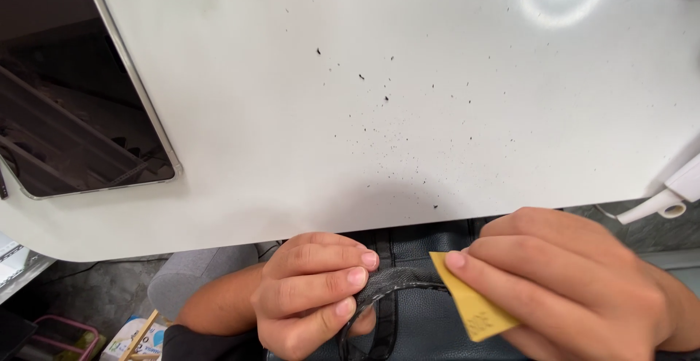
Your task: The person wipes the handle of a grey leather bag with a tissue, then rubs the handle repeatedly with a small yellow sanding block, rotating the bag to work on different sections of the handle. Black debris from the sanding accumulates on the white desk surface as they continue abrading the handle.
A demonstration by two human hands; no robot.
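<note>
— Both hands are close, below the worktop point(408, 113) edge. What do they hold?

— Left hand point(313, 292) pinches a dark strap point(397, 279), maybe leather. Right hand point(576, 281) grips a small yellow paper point(470, 306), touching the strap.

— And on the worktop?

— Black crumbs point(386, 98) and a tablet point(73, 113) at left.

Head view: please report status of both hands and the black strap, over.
Left hand pinching the black curved strap. Right hand pressing small yellow sandpaper piece at strap. Black specks on white table; nothing blocking.
</note>
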